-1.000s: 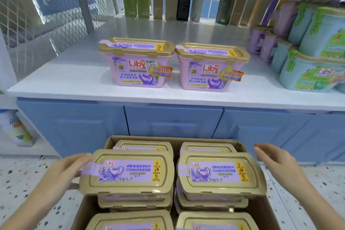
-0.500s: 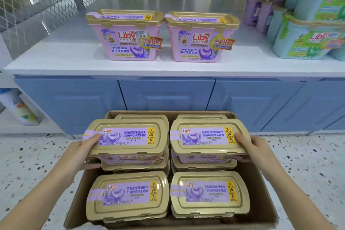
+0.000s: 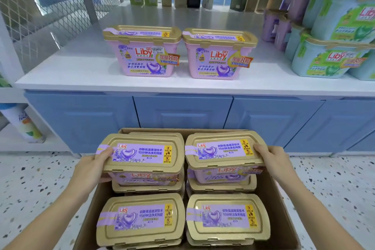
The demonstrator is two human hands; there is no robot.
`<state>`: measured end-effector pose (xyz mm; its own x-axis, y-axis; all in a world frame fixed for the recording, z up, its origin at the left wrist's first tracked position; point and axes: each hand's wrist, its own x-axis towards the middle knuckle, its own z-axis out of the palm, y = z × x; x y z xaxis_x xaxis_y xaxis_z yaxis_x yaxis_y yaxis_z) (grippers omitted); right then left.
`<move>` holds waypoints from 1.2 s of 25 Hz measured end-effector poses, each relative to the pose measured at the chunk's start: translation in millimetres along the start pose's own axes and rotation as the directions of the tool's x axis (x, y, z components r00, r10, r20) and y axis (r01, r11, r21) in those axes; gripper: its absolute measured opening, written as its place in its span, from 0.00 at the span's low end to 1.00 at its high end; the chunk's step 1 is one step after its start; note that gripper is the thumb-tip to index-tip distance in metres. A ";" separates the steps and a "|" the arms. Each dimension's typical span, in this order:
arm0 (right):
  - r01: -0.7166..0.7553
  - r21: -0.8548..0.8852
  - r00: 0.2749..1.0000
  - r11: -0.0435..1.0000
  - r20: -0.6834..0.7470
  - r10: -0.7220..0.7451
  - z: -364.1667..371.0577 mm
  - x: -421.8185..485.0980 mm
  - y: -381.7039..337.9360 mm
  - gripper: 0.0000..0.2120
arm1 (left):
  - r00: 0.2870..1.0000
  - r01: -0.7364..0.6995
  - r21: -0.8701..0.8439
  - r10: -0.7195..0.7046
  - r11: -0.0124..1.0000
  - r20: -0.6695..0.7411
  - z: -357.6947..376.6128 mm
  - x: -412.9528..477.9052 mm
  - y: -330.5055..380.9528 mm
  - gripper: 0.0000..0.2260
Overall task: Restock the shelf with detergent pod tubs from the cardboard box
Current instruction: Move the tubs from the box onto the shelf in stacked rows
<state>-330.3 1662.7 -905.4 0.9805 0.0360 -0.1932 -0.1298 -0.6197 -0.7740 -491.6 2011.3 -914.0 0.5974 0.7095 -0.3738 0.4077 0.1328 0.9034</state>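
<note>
Head view, left hand: my left hand [image 3: 91, 168] grips the left end of the left tub [image 3: 142, 154]; thumb on the gold lid, fingers curled under the rim.
Head view, right hand: my right hand [image 3: 272, 160] grips the right end of the right tub [image 3: 223, 150], thumb on its lid; my hands are well apart, one tub each.
Held tubs: just beside each other, lids up, above the other tubs stacked in the cardboard box [image 3: 282, 205].
Box: it stands on the speckled floor [image 3: 334, 184]; two front tubs [image 3: 142, 219] lie nearest me.
Shelf: the white shelf [image 3: 81, 75] carries two pink tubs [image 3: 145, 55] side by side near its front edge; green tubs [image 3: 328, 61] stand to their right.
</note>
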 end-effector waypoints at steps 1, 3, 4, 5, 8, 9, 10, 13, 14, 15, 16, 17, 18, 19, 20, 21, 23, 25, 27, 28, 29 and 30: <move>0.001 -0.005 1.000 1.000 -0.013 -0.001 -4.5 2.1 -5.8 0.22 | 1.000 -0.018 0.010 0.018 1.000 0.002 -0.9 0.2 5.6 0.13; 0.017 -0.006 0.999 1.000 -0.050 -0.018 -15.0 10.6 -19.4 0.23 | 0.999 -0.049 0.022 0.049 0.999 -0.002 -3.5 0.8 21.9 0.13; 0.028 0.006 0.998 1.000 -0.065 -0.027 -21.1 15.7 -29.1 0.24 | 0.998 -0.060 0.022 0.060 0.998 -0.008 -6.3 2.5 32.0 0.13; 0.035 0.030 0.997 0.999 -0.073 -0.033 -27.6 20.6 -41.1 0.25 | 0.998 -0.066 0.018 0.067 0.998 -0.017 -9.4 4.3 43.7 0.13; 0.085 0.126 0.992 0.988 -0.099 -0.073 -51.3 39.5 -87.9 0.29 | 0.993 -0.109 -0.011 0.109 0.994 -0.037 -18.1 10.7 91.1 0.14; 0.104 0.145 0.990 0.984 -0.111 -0.089 -60.6 43.9 -106.9 0.26 | 0.989 -0.143 -0.021 0.142 0.990 -0.043 -20.7 12.5 110.8 0.13; 0.135 0.159 0.985 0.978 -0.124 -0.116 -69.9 46.2 -126.1 0.21 | 0.982 -0.183 -0.029 0.182 0.983 -0.043 -22.2 13.3 131.2 0.12; 0.247 0.208 0.960 0.947 -0.183 -0.210 -97.7 52.9 -181.3 0.15 | 0.953 -0.302 -0.064 0.302 0.951 -0.010 -27.1 12.1 195.4 0.09; 0.269 0.219 0.953 0.938 -0.199 -0.227 -106.3 56.8 -196.2 0.14 | 0.945 -0.325 -0.080 0.326 0.942 0.000 -29.1 11.2 214.5 0.09; 0.284 0.220 0.948 0.933 -0.211 -0.238 -113.5 60.8 -208.5 0.13 | 0.939 -0.342 -0.089 0.344 0.936 0.010 -30.0 9.9 232.4 0.09; 0.298 0.216 0.943 0.930 -0.221 -0.250 -120.2 65.3 -221.2 0.12 | 0.932 -0.360 -0.087 0.363 0.929 0.018 -30.2 9.3 250.7 0.10; 0.306 0.213 0.939 0.928 -0.228 -0.258 -125.7 70.2 -231.6 0.12 | 0.925 -0.376 -0.085 0.379 0.923 0.022 -30.2 9.2 267.0 0.10; 0.311 0.216 0.937 0.926 -0.234 -0.260 -129.6 75.3 -241.4 0.11 | 0.918 -0.394 -0.080 0.396 0.916 0.022 -29.3 9.2 282.2 0.10; 0.316 0.226 0.935 0.921 -0.239 -0.262 -132.1 81.0 -250.9 0.10 | 0.910 -0.411 -0.075 0.413 0.909 0.019 -28.0 10.1 295.7 0.10; 0.318 0.237 0.935 0.918 -0.237 -0.263 -132.7 85.7 -259.1 0.10 | 0.905 -0.423 -0.061 0.425 0.904 0.016 -26.0 11.6 306.3 0.10; 0.314 0.245 0.937 0.917 -0.233 -0.259 -132.2 89.3 -266.7 0.11 | 0.901 -0.433 -0.045 0.434 0.900 0.014 -23.8 13.9 314.8 0.11; 0.303 0.250 0.940 0.920 -0.234 -0.247 -128.0 99.1 -275.2 0.12 | 0.903 -0.429 -0.016 0.429 0.903 0.018 -17.6 18.9 323.7 0.11; 0.291 0.240 0.944 0.926 -0.228 -0.237 -123.1 108.2 -280.2 0.11 | 0.913 -0.408 0.006 0.407 0.913 0.016 -10.6 25.8 328.0 0.12; 0.279 0.229 0.947 0.933 -0.230 -0.226 -119.8 116.6 -282.6 0.12 | 0.917 -0.399 0.014 0.399 0.917 0.006 -4.5 36.6 330.1 0.11; 0.268 0.221 0.948 0.938 -0.231 -0.217 -118.6 120.0 -283.2 0.12 | 0.917 -0.398 0.020 0.398 0.917 -0.001 -1.3 42.1 330.3 0.11; 0.260 0.213 0.950 0.942 -0.228 -0.211 -117.5 123.4 -283.7 0.13 | 0.918 -0.395 0.026 0.396 0.918 -0.008 1.3 47.6 330.7 0.11; 0.254 0.207 0.952 0.945 -0.223 -0.207 -116.4 127.3 -283.2 0.13 | 0.920 -0.392 0.031 0.393 0.919 -0.012 4.2 53.2 330.6 0.11</move>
<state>-151.5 1751.5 -640.6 0.9937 -0.0122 0.1110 0.0960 -0.4137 -0.9053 -322.1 2090.0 -636.0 0.7009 0.7131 0.0134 0.1621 -0.1775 0.9707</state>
